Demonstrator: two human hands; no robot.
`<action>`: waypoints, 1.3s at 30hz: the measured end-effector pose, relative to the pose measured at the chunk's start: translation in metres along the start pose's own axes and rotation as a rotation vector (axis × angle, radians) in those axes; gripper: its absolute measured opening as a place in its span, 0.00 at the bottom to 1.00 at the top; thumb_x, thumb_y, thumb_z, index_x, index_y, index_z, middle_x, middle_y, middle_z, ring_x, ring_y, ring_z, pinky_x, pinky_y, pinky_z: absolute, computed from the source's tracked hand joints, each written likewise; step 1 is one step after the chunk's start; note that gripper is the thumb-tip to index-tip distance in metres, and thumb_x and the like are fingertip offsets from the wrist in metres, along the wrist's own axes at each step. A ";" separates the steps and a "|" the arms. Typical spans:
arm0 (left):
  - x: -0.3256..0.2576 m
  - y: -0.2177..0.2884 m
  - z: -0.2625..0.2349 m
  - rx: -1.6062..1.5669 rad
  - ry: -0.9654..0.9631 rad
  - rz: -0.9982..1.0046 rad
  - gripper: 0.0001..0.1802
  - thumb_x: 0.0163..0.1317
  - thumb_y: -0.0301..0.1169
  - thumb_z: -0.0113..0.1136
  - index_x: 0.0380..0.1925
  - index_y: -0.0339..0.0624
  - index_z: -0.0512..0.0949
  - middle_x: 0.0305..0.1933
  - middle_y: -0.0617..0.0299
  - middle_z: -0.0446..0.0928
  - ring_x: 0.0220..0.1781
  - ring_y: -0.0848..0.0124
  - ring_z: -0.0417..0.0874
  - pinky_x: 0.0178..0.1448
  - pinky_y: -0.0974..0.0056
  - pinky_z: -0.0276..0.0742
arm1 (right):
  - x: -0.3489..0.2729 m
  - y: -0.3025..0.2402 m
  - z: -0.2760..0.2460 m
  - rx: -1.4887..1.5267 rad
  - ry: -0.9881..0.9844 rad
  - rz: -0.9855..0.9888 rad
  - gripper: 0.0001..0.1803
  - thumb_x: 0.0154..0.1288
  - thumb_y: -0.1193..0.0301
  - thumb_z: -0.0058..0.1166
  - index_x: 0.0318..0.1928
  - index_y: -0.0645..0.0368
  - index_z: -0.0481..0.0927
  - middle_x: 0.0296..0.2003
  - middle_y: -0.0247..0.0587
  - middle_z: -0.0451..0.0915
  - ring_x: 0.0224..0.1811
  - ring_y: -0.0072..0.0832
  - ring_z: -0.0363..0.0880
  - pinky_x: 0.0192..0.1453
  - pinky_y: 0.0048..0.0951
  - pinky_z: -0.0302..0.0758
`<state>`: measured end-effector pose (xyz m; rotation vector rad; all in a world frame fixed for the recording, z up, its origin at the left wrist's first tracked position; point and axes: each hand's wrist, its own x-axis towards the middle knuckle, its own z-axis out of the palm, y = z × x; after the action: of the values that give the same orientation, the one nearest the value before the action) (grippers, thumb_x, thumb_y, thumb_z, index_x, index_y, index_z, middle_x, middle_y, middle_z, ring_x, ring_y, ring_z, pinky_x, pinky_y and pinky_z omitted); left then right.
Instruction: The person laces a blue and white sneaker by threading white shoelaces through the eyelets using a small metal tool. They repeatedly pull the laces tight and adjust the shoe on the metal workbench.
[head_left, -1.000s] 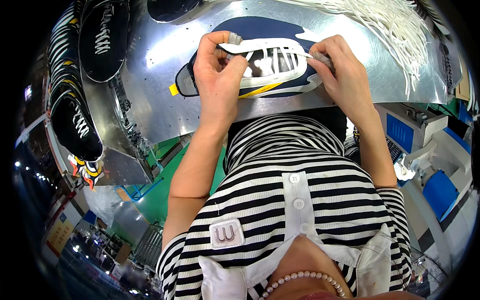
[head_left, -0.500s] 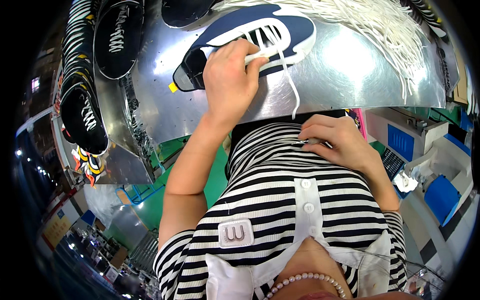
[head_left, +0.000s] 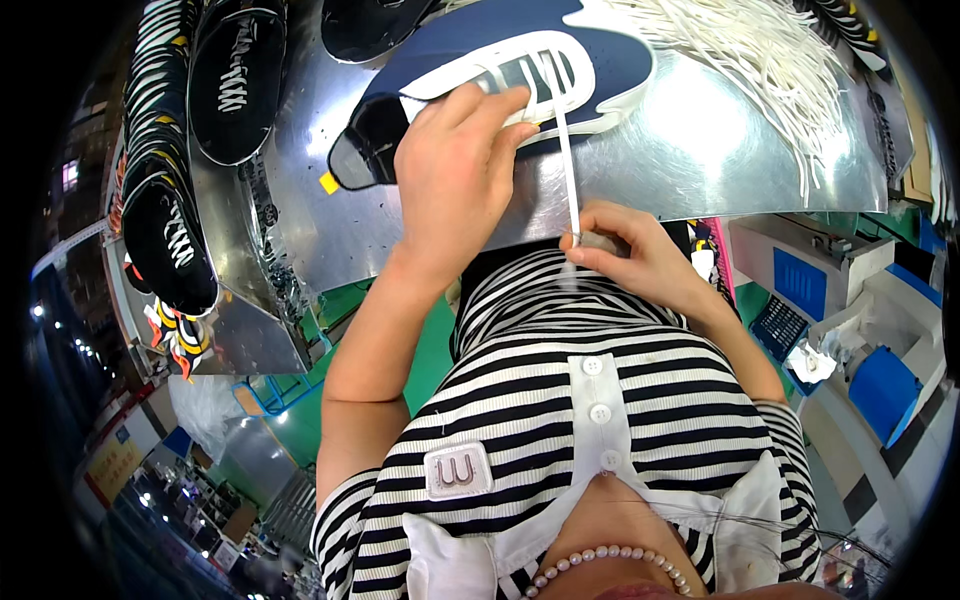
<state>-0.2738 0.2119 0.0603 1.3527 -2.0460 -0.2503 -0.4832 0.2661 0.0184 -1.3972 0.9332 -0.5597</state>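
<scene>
A navy shoe upper [head_left: 610, 50] with a white eyelet panel lies flat on the shiny metal table [head_left: 700, 150]. My left hand [head_left: 450, 165] presses down on its lace area. A white lace [head_left: 567, 165] runs from the eyelets toward my body. My right hand [head_left: 640, 260] pinches the lace's near end at the table's edge, close to my striped shirt.
A heap of loose white laces [head_left: 770, 60] lies at the table's far right. Black shoe uppers [head_left: 235, 75] with white lacing are stacked along the left, more [head_left: 165, 230] lower down. A blue and white machine [head_left: 840, 300] stands at the right below the table.
My right hand left the shoe upper and drew back to the table's edge, pulling the white lace out straight. The left hand stayed pressing on the upper.
</scene>
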 end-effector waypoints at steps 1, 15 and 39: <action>-0.002 -0.001 0.002 0.054 -0.038 -0.010 0.11 0.55 0.28 0.68 0.39 0.39 0.82 0.28 0.58 0.76 0.31 0.59 0.77 0.37 0.59 0.72 | 0.004 0.002 -0.001 -0.063 0.092 -0.106 0.10 0.66 0.66 0.60 0.41 0.60 0.80 0.28 0.31 0.75 0.31 0.18 0.70 0.37 0.22 0.67; 0.007 -0.017 0.013 -0.035 -0.218 -0.219 0.19 0.51 0.43 0.73 0.36 0.41 0.84 0.36 0.58 0.83 0.41 0.60 0.80 0.48 0.58 0.72 | 0.094 -0.011 -0.030 -0.220 0.534 -0.355 0.07 0.65 0.75 0.60 0.43 0.63 0.81 0.35 0.33 0.83 0.34 0.18 0.78 0.39 0.20 0.75; -0.010 -0.015 0.036 -0.047 -0.053 0.034 0.09 0.49 0.31 0.71 0.26 0.42 0.80 0.26 0.60 0.75 0.28 0.59 0.78 0.33 0.59 0.70 | 0.066 -0.005 0.002 -0.182 0.529 -0.088 0.09 0.67 0.70 0.55 0.39 0.64 0.73 0.24 0.43 0.82 0.28 0.38 0.83 0.35 0.35 0.78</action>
<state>-0.2821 0.2071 0.0208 1.2942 -2.0917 -0.3199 -0.4442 0.2134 0.0088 -1.4862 1.3745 -0.9592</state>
